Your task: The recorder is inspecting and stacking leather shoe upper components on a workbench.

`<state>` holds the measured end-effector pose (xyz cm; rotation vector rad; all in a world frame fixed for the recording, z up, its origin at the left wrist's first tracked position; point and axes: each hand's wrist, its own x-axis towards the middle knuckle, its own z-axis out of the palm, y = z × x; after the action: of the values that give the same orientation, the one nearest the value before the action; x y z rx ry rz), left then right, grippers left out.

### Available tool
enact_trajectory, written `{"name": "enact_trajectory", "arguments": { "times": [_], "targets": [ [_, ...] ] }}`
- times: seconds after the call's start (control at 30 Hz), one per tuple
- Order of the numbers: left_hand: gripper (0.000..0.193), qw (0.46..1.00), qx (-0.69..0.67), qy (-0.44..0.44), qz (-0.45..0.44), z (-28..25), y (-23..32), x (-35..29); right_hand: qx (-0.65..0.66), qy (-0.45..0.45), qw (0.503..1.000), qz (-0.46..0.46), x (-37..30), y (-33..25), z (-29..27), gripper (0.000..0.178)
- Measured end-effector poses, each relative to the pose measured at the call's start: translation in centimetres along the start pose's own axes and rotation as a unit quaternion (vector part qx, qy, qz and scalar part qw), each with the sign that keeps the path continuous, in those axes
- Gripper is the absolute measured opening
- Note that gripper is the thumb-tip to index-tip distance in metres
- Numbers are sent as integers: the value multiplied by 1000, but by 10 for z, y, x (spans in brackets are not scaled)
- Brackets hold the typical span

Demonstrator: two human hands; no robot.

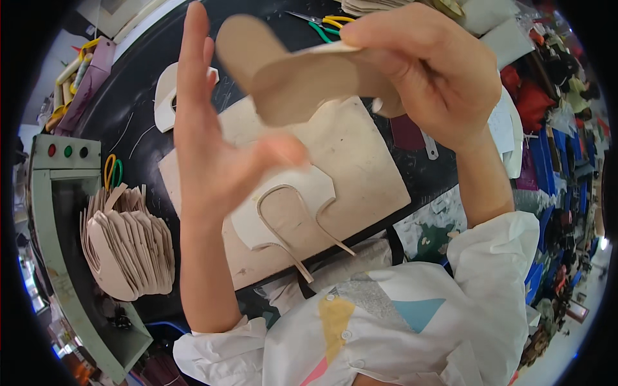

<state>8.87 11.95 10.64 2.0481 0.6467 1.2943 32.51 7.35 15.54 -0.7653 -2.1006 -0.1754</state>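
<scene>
Cluttered workshop, black worktop [154, 128] with a pale cutting board [367, 167] lying across it. Raised above the board: tan insole-shaped piece [283, 77], pinched at its right end by the right hand [425, 71], fingers folded over the top edge, thumb underneath, grip closed tight on the material. Rounded end of the piece sticking out to the left, toward the left hand [212, 141]. Left hand open, fingers straight and pointing up, thumb spread out to the right and slightly blurred, holding nothing; fingertips just beside the rounded end of the tan piece, contact impossible to tell. Below both hands, flat on the board: cream upper piece [290, 212] with a U-shaped cut-out edged by a tan strip [290, 225] whose two loose ends trail toward the near edge. Farther out on the left, a fanned stack of tan pieces [129, 244] standing on edge beside a grey-green machine housing [64, 193] with red and green buttons. At the far edge of the worktop, scissors with yellow and green handles [322, 24]. Along the right, crowded red and blue goods [547, 128], too small to make out. Lower edge filled by white sleeves and a patterned shirt front [386, 321].
</scene>
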Motion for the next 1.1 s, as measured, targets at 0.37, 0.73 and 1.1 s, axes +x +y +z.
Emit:
{"name": "enact_trajectory", "arguments": {
  "times": [0.37, 0.73, 1.1],
  "targets": [
    [83, 888, -62, 240, -387, 11, -48, -50, 53, 88, 944, 314, -43, 27, 2, 12],
    [39, 952, 211, -28, 221, -15, 3, 9, 155, -118, 975, 110, 21, 32, 70, 46],
    [33, 993, 24, 21, -114, -70, 42, -22, 465, -168, 848, 193, 63, 0, 55, 16]
  ]
}}
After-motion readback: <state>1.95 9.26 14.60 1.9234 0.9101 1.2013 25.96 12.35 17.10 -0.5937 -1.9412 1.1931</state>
